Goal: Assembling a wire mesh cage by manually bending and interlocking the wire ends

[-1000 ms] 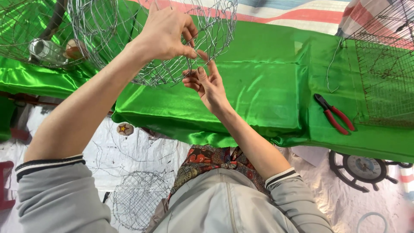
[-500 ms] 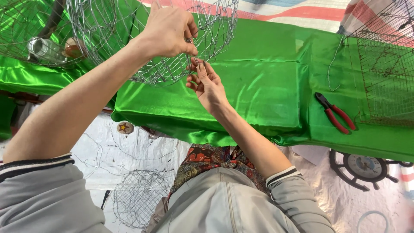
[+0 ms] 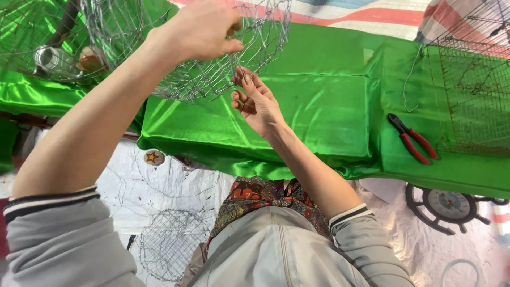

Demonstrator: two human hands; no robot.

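A round basket of silver wire mesh (image 3: pixel 159 48) hangs in the air above a table draped in shiny green cloth (image 3: pixel 329 106). My left hand (image 3: pixel 199 32) grips the basket's rim from above, thumb and fingers closed on the wire. Just below it, my right hand (image 3: pixel 255 101) pinches a thin wire strand at the basket's lower edge with its fingertips. Both forearms are bare, with grey sleeves pushed up.
Red-handled pliers (image 3: pixel 414 139) lie on the green cloth at the right, beside a flat wire grid panel (image 3: pixel 473 90) and a loose bent wire (image 3: pixel 411 79). A glass jar (image 3: pixel 53 61) sits far left behind the mesh. A small wire basket (image 3: pixel 170 244) lies on the floor.
My right hand has closed its spread fingers onto a wire at the basket's edge and moved slightly up. The left hand keeps its hold on the rim.
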